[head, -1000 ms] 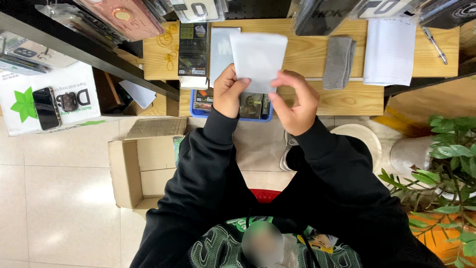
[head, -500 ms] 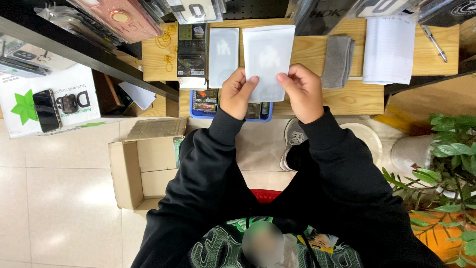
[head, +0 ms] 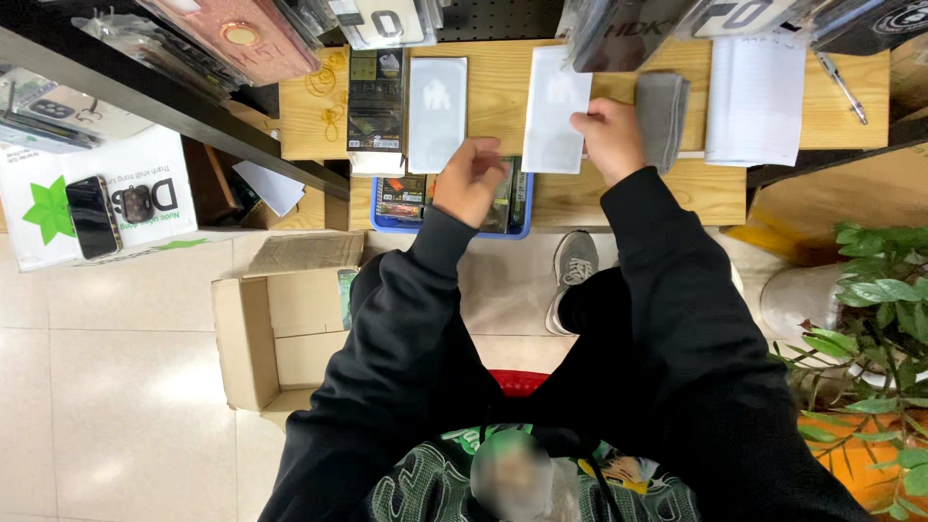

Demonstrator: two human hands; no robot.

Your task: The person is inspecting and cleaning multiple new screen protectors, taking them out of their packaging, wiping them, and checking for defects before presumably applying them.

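You sit at a wooden table (head: 619, 198) made of light planks. The floor (head: 106, 387) below the table is pale shiny tiles, and bright light bounces off them. An open cardboard box (head: 275, 333) sits on the floor just left of the table's front edge. A green leafy plant (head: 870, 329) grows in a white pot (head: 797, 300) to the right of the table. A dark shelf bar (head: 164, 111) slants across by the table's left end.
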